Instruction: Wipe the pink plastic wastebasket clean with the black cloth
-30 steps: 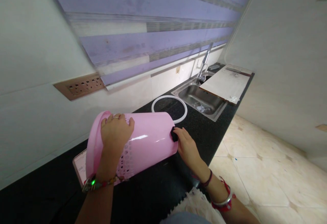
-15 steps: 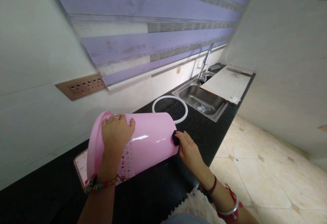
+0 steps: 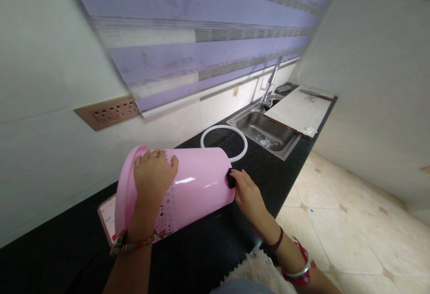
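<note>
- Pink plastic basket (image 3: 201, 168): glossy, tapering cylinder lying on its side on the dark, speckled counter (image 3: 198, 249); wide rolled rim to the left, a band of small round holes near it, smooth wall beyond.
- Left hand (image 3: 153, 171): clasping the basket by the rim, fingers bent over the curved wall, thumb apart; 1 ring, beaded bracelet at the wrist.
- Right hand (image 3: 250, 193): pinching a small matte black piece (image 3: 230, 178) against the basket's narrow end; its material I cannot tell.
- Phone (image 3: 106, 215): flat, rounded corners, partly hidden behind the rim.
- White ring (image 3: 245, 145): smooth, circular, flat on the counter just past the basket.
- Steel sink (image 3: 291, 149): brushed, rectangular, clear crumpled plastic inside.
- White board (image 3: 298, 108): flat, stained, partly over the sink.
</note>
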`<state>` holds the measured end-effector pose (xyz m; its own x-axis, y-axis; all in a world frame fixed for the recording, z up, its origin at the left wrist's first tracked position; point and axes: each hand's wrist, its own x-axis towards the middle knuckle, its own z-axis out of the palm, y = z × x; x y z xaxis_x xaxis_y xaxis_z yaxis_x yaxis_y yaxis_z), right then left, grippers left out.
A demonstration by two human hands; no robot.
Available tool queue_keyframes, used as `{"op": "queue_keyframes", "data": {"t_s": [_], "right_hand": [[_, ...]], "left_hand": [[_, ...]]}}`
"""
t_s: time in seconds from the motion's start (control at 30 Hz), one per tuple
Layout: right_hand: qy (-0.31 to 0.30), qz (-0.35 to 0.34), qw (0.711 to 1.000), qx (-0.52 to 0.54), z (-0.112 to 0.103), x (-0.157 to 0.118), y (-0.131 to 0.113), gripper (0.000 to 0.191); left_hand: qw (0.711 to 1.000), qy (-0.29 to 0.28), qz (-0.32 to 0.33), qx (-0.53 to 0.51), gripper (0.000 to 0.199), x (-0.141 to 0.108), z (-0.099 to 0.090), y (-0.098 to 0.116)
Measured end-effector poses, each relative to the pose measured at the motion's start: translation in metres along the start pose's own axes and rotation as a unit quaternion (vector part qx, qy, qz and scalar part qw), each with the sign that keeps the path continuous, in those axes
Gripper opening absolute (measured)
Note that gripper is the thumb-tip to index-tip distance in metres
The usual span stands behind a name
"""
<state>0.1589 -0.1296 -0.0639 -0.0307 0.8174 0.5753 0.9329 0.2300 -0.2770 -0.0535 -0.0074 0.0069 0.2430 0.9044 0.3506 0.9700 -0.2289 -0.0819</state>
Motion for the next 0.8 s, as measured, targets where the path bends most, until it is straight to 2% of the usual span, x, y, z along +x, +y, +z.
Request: {"op": "queue_keyframes", "data": {"t_s": [0.5,0.8], "right_hand": [[-0.015,0.02,0.999,0.023,-0.0007,-0.0035,-0.0001,0.047],[-0.001,0.005,1.0,0.006,-0.0006,-0.0026,0.0001,0.043]], "left_hand": [[0.999,0.009,0.008,0.032,0.048,0.0008,0.0009,-0.0004],[1.0,-0.018,0.003,0.017,0.049,0.0024,-0.0014,0.0001]]}}
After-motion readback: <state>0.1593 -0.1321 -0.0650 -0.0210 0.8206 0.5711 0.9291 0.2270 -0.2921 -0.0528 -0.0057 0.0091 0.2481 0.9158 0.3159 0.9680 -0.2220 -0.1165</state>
